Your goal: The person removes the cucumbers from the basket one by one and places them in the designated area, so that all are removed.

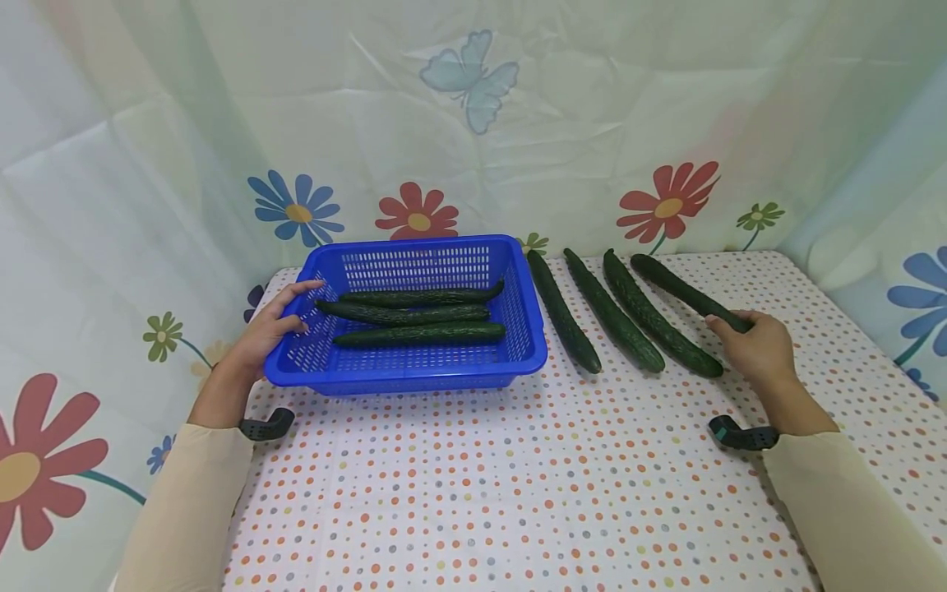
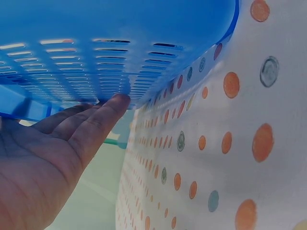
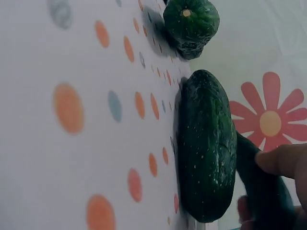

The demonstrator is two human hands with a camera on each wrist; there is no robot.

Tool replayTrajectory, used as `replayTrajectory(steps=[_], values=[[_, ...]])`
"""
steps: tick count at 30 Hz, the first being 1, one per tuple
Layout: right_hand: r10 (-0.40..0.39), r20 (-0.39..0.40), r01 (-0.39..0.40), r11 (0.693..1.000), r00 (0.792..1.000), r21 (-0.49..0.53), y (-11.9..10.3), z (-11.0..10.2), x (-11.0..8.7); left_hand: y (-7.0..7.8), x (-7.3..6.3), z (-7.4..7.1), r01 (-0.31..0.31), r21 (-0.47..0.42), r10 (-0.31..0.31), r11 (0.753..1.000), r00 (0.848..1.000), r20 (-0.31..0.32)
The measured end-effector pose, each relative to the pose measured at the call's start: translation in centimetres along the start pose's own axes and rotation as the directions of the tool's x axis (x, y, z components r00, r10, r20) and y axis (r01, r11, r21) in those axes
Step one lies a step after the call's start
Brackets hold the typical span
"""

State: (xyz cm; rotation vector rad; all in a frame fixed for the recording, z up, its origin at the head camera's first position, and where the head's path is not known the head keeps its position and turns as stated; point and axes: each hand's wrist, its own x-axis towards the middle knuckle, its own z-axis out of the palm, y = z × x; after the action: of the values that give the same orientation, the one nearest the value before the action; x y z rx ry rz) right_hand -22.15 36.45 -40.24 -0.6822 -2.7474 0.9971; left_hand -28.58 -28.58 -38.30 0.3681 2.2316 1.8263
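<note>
Green, the outermost cucumber point(image 1: 681, 288) right of the blue basket point(image 1: 407, 381) has its long axis slanting, far end angled basketward, near end pinched by the right hand point(image 1: 764, 349); the left hand point(image 1: 261, 335) grips the basket's left rim.

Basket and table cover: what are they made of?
The basket looks like smooth, slightly shiny plastic: it's one even blue, with neat rows of slots. The cover looks smooth and mostly matte, with printed dots; it could be cloth or thin plastic.
</note>
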Motion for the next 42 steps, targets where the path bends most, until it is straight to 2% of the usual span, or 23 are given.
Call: replayTrajectory(steps=[4, 10, 13, 21, 29, 31, 34, 36, 38, 42], values=[[-0.008, 0.078, 0.014, 0.998, 0.997, -0.069, 0.4, -0.2, -0.1, 0.1, 0.0, 0.0, 0.001, 0.001, -0.001, 1.0, 1.0, -0.001], [-0.07, 0.188, 0.102, 0.981, 0.98, -0.164, 0.7, -0.1, -0.2, 0.1, 0.0, 0.0, 0.004, -0.005, -0.004, 1.0, 1.0, -0.002], [-0.101, 0.181, 0.137, 0.97, 0.978, -0.199, 0.6, 0.0, -0.2, 0.1, 0.0, 0.0, 0.003, -0.005, -0.003, 1.0, 1.0, 0.0], [-0.133, 0.171, 0.166, 0.966, 0.976, -0.199, 0.6, 0.0, -0.3, 0.1, 0.1, 0.0, -0.005, -0.006, 0.005, 1.0, 1.0, 0.012], [-0.102, 0.166, 0.135, 0.971, 0.981, -0.198, 0.4, -0.2, -0.5, 0.3, 0.1, 0.1, 0.002, -0.022, -0.002, 1.0, 1.0, 0.015], [-0.111, 0.146, 0.141, 0.966, 0.983, -0.215, -0.1, -0.1, -0.7, 0.3, 0.1, 0.1, 0.005, -0.014, -0.005, 1.0, 1.0, 0.01], [-0.176, 0.077, 0.19, 0.95, 0.981, -0.248, -1.5, 0.2, -1.5, 0.2, 0.0, 0.0, 0.012, -0.013, -0.012, 1.0, 1.0, 0.005], [-0.243, 0.033, 0.243, 0.937, 0.969, -0.249, -2.8, 0.5, -2.3, 0.2, -0.1, -0.1, 0.014, -0.014, -0.014, 1.0, 1.0, 0.005], [-0.32, 0.009, 0.314, 0.922, 0.947, -0.227, -4.4, 0.6, -3.5, 0.1, -0.1, -0.2, 0.015, -0.021, -0.015, 1.0, 1.0, 0.009], [-0.465, 0.029, 0.464, 0.874, 0.885, -0.146, -8.1, 0.9, -6.7, 0.1, -0.1, -0.1, 0.011, -0.02, -0.011, 1.0, 1.0, 0.011]])
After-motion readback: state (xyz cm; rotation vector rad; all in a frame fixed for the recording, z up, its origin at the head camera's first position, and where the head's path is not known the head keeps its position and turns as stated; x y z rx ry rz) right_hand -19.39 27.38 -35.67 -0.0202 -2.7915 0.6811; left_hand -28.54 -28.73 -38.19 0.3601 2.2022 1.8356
